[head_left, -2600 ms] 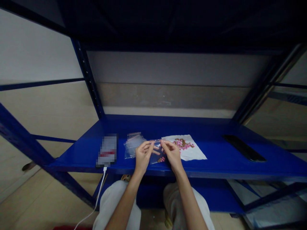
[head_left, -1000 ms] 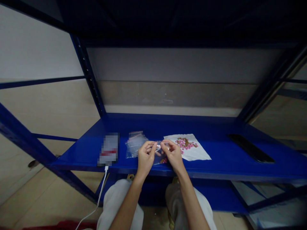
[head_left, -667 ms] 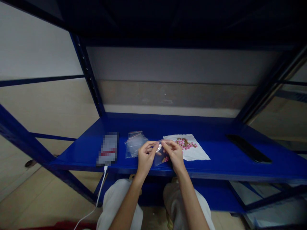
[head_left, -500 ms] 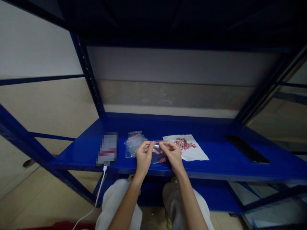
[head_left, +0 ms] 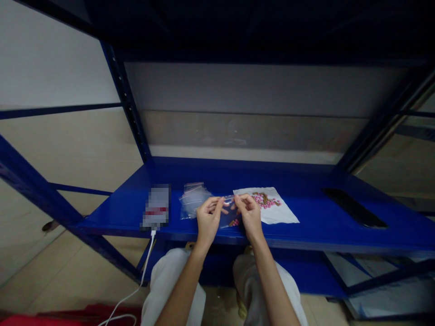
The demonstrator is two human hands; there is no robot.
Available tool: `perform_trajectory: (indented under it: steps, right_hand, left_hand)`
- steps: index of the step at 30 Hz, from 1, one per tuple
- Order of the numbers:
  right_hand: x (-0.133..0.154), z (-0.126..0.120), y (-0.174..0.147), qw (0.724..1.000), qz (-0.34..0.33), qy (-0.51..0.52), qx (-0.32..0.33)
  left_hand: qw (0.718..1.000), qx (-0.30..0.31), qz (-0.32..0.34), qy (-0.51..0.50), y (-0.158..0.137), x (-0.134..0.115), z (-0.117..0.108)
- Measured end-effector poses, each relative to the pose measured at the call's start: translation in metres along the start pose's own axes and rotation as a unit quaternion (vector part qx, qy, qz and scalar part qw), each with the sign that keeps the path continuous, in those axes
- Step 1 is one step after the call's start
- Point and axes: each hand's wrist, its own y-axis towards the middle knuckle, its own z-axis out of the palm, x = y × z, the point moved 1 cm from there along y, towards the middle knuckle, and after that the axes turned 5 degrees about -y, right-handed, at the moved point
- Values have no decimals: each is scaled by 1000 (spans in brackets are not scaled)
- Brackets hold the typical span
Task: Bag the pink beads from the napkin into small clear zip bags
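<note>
Between my two hands is a clear zip-lock bag (head_left: pixel 227 219), its top edge pinched by both. My left hand (head_left: pixel 208 219) grips the left part of that edge between thumb and fingers. On the right part, my right hand (head_left: pixel 250 217) does the same. Several small pink and brown pieces (head_left: pixel 234 222) show low in the bag, partly behind my right hand. More pink and brown pieces (head_left: pixel 267 200) lie on a white paper sheet (head_left: pixel 282 216) just right of my right hand. A pile of flat clear zip-lock bags (head_left: pixel 193 201) lies left of my left hand.
A phone-like device (head_left: pixel 156 206), blurred out, lies on the left of the blue shelf (head_left: pixel 217 170) with a white cable (head_left: pixel 147 262) running down from it. A black flat object (head_left: pixel 353 207) lies at the right. Blue uprights (head_left: pixel 124 95) stand at the shelf's sides.
My hands stay on the bag's top edge, with the thumbs now slightly farther apart. The whole view has shifted a little.
</note>
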Motion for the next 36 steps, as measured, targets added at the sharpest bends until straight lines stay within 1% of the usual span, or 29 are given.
perform_trajectory:
  steps: [5, 10, 13, 16, 19, 24, 28, 32, 36]
  right_hand:
    - [-2, -2, 2, 1000, -5, 7, 16]
    - [-3, 1, 3, 1000, -6, 14, 27]
    - [-2, 2, 3, 999, -3, -8, 45]
    - [0, 1, 2, 998, -17, -14, 60]
    - [1, 1, 0, 996, -24, -5, 83]
    - [3, 2, -1, 995, -9, -13, 98]
    - [5, 2, -1, 995, -9, -31, 95]
    - [5, 3, -1, 995, -13, -26, 92]
    - [4, 3, -1, 995, 10, -30, 90]
  left_hand:
    - [1000, 14, 6, 28, -1, 4, 0]
    - [1000, 3, -9, 20, 1, 9, 0]
    - [1000, 5, 6, 5, 0, 7, 0]
    - [1000, 18, 21, -3, -1, 3, -1]
    - [999, 21, 29, 9, -2, 0, -2]
    - [998, 30, 27, 39, -2, 1, -4]
    - [998, 33, 21, 47, -3, 2, -2]
    - [999, 29, 13, 40, -3, 4, -1]
    - [998, 32, 8, 44, -3, 4, -1]
